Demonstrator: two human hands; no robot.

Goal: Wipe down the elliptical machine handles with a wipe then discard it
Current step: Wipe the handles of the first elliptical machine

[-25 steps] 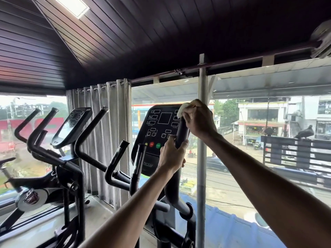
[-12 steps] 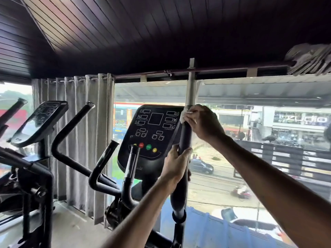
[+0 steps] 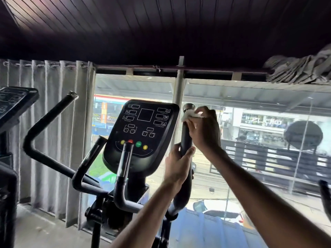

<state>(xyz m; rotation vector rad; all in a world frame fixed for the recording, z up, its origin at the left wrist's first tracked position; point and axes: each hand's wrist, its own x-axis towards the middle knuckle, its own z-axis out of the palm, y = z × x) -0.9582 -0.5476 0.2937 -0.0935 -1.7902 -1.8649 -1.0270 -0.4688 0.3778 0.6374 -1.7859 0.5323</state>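
Observation:
The elliptical's black right handle rises upright beside the console, with its metal end cap bare at the top. My right hand presses a white wipe against the upper part of that handle, just below the cap. Lower down, my left hand is wrapped around the same handle. The machine's left handle slants up to the left, untouched. Two shorter curved grips sit in front of the console.
A glass wall stands right behind the machine, with a metal post in it and grey curtains at the left. A second machine's console is at the far left. Bunched cloth hangs on the rail at the upper right.
My view has swung to the right and down. My right hand has slid down off the handle's top, so the metal cap now shows. My left hand keeps its grip lower down.

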